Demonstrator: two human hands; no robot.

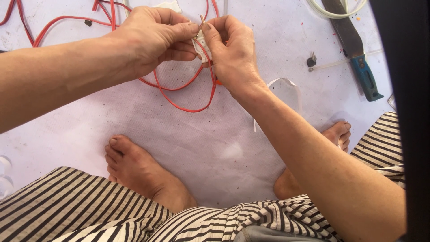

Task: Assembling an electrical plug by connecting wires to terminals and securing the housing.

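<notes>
My left hand (150, 38) and my right hand (230, 51) meet at the top centre, both pinching a small white plastic part (200, 45) with a thin metal pin sticking up from it. A red wire (188, 107) hangs from the part and loops down onto the white mat (188, 143). More red wire (58, 22) trails off to the upper left. Fingers hide most of the white part.
A large knife with a blue handle (363, 74) lies at the upper right, beside a coil of white tubing (336, 12). A small dark metal piece (311, 59) and a white strip loop (286, 87) lie near it. My bare feet (139, 168) rest on the mat.
</notes>
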